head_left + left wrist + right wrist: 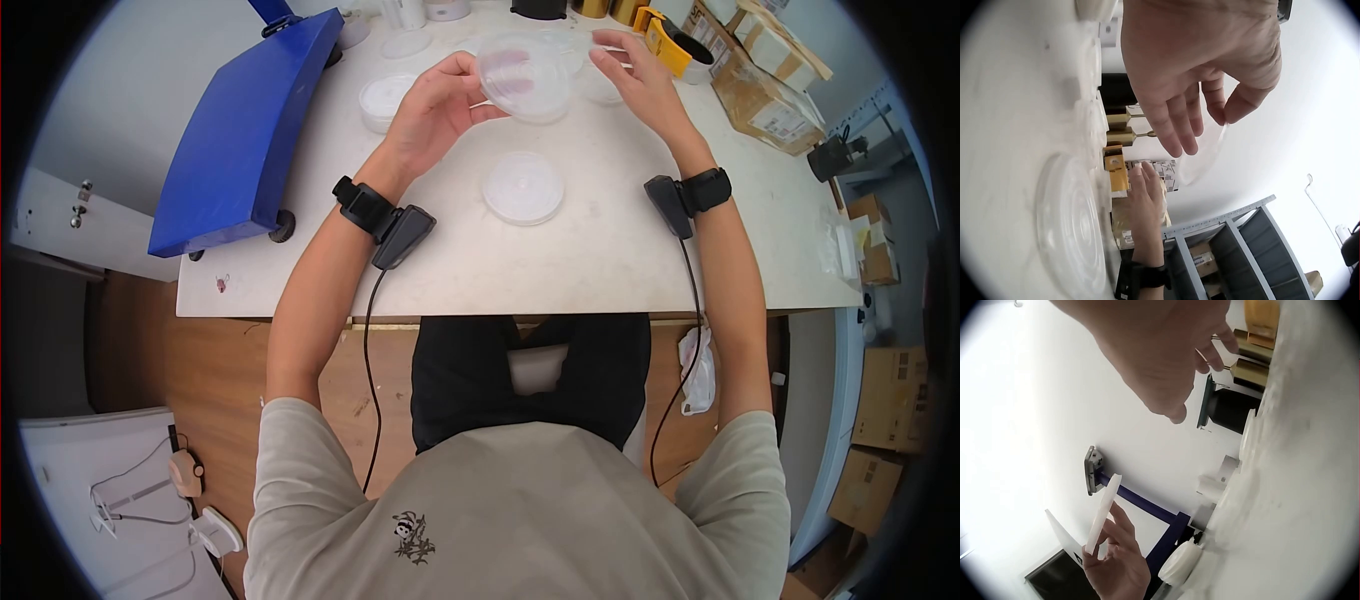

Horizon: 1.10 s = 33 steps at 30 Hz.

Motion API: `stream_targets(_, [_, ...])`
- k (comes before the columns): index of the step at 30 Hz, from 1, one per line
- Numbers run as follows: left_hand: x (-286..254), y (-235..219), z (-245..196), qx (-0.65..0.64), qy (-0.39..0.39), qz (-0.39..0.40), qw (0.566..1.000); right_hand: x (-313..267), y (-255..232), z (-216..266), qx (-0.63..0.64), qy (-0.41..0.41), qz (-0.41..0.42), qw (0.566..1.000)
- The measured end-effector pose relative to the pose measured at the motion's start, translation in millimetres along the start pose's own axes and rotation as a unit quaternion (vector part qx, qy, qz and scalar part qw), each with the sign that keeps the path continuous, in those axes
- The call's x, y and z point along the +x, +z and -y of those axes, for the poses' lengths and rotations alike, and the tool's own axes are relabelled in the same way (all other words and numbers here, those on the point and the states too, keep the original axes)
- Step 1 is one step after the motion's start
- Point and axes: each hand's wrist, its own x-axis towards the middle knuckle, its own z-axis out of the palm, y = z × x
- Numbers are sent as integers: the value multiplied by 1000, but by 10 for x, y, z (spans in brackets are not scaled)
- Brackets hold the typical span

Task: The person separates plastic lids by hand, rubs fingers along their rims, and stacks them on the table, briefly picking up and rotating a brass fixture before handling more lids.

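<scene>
My left hand (437, 110) pinches a round translucent plastic lid (522, 85) by its left edge, thumb and fingers on either side, tilted above the table. From the right wrist view the lid (1104, 515) shows edge-on in the left hand (1119, 565). Just right of the lid, my right hand (645, 88) is raised with loosely bent fingers and nothing in them. Below the two hands, another round translucent lid-like piece (524, 188) lies flat on the white table (600, 260). A clear round container (600, 92) sits behind the right hand, partly hidden.
A blue platform scale (245, 140) stands at the left of the table. Behind the left hand are a stack of round clear pieces (385, 98) and another flat one (405, 44). A yellow tape dispenser (668, 45) and cardboard boxes (765, 100) occupy the back right.
</scene>
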Motion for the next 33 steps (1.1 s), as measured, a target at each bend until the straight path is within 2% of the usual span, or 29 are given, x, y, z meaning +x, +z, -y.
stream_targets(1, [3,-26,15,-1,4,17,1000,-3,17,160,209,44,56,975])
stream_targets(2, [5,-30,20,-3,8,33,999,-23,20,293,209,45,56,975])
stream_targets(4, [13,-9,25,7,3,26,1000,-66,19,493,312,96,140,935])
stream_targets(12, [25,113,23,19,-31,-49,998,-82,62,534,276,74,128,950])
stream_targets(14, [26,123,39,63,-48,-85,993,-79,64,518,275,73,127,950])
stream_targets(17, [27,83,71,115,-59,-97,987,-81,69,522,278,73,130,949])
stream_targets(23, [24,48,93,144,-83,-131,977,-87,81,523,270,68,133,951])
stream_targets(30, [15,52,87,146,-96,-124,977,-92,96,502,262,76,135,953])
stream_targets(33, [9,68,78,140,-99,-98,980,-93,76,532,261,81,139,952])
